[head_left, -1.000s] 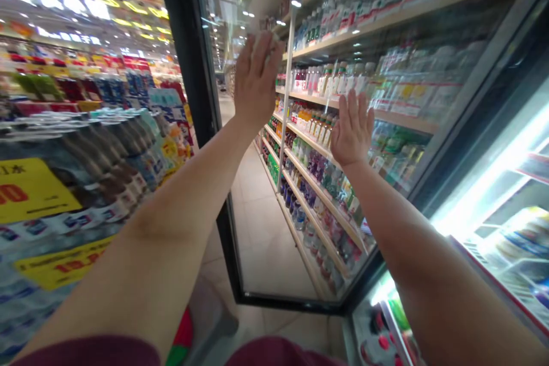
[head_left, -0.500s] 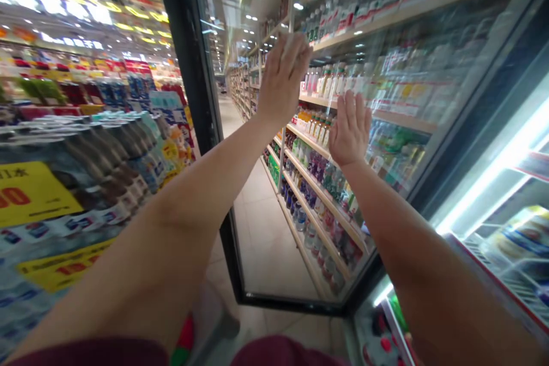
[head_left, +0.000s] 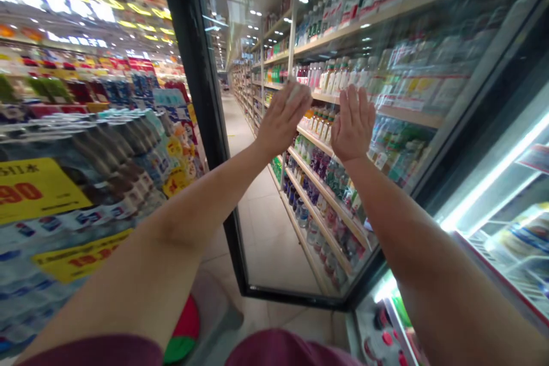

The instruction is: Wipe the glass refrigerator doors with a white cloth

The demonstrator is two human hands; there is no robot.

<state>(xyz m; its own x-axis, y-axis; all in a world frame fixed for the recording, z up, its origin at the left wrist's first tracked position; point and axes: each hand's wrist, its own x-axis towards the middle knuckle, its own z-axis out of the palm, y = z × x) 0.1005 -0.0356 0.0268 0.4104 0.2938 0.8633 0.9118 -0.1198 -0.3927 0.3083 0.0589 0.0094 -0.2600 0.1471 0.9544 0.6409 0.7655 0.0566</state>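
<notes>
My left hand (head_left: 281, 120) lies flat against the open glass fridge door (head_left: 266, 240), its fingers pressing a small white cloth (head_left: 295, 91) onto the pane. My right hand (head_left: 352, 123) rests close beside it on the same glass, fingers stretched out and together, holding nothing. Both arms reach forward from the bottom of the view. The door's black frame (head_left: 189, 57) stands upright to the left of my hands.
Through the glass I see an aisle and long shelves of drink bottles (head_left: 326, 200). On the left are stacked packs of bottled drinks (head_left: 107, 148) with a yellow price sign (head_left: 34, 189). The lit fridge interior (head_left: 493, 183) is on the right, with red-capped bottles (head_left: 386, 334) low down.
My left hand with the cloth has slid down and to the right across the glass, ending level with my right hand. My right hand has barely moved.
</notes>
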